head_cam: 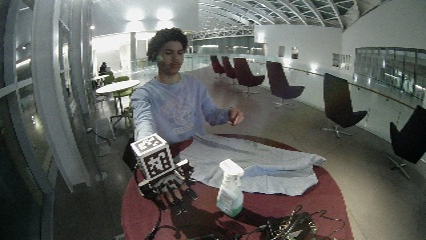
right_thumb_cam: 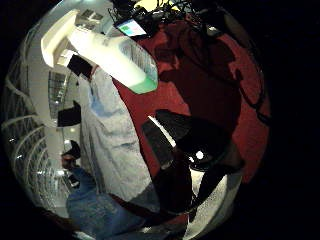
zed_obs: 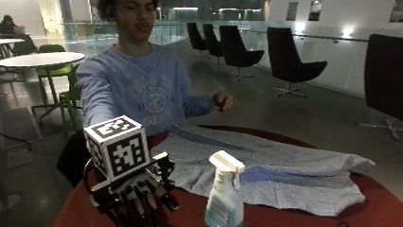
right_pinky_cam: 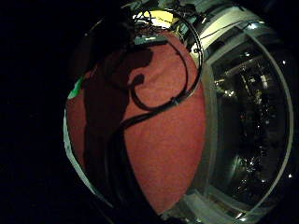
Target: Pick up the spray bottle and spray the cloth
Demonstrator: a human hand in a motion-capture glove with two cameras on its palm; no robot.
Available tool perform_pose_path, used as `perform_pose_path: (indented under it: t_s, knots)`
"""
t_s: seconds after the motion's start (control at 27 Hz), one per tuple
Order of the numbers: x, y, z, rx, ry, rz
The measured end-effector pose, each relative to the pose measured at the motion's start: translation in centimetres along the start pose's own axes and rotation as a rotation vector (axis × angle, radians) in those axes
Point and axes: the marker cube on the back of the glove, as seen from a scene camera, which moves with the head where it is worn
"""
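The gloved right hand (zed_obs: 142,196) hangs over the near edge of the round red table (zed_obs: 372,198), palm down, its fingers (zed_obs: 153,199) spread and only slightly bent, holding nothing. Just beside it, on the side away from the table's edge, the spray bottle (zed_obs: 223,198) stands upright on the red surface, apart from the hand, with a white trigger head on top and pale green liquid showing in its lower part (the thumb side palm view catches the same bottle (right_thumb_cam: 112,55) close by, its green base toward the table). Behind the bottle, a light grey cloth (zed_obs: 283,170) lies spread flat across the table's middle, reaching from near the hand out toward the far rim, with a few shallow folds; the bottle does not touch it as far as can be seen. The person (zed_obs: 135,90) sits at the far side of the table in a light blue sweatshirt, right arm stretched forward to the hand, the bare left hand (zed_obs: 222,101) raised in the air above the cloth. In the wide outside view, dark chairs (head_cam: 283,86) stand in the hall behind.
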Motion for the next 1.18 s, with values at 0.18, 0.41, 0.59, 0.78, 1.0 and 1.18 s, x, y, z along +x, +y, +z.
perform_pose_path:
  t_s: [0.18, 0.41, 0.59, 0.78, 1.0, 1.18]
  knots:
    - [0.1, 0.1, -0.1, -0.005, -0.023, 0.022]
    - [-1.1, -0.3, -0.5, -0.012, 0.015, -0.008]
    - [-2.4, -0.8, -0.6, -0.004, -0.032, -0.013]
    - [-3.4, -1.4, -0.7, -0.016, -0.017, -0.025]
    - [-3.7, -1.9, -0.8, -0.016, -0.033, -0.021]
    - [-4.4, -2.6, -0.6, 0.012, -0.219, 0.000]
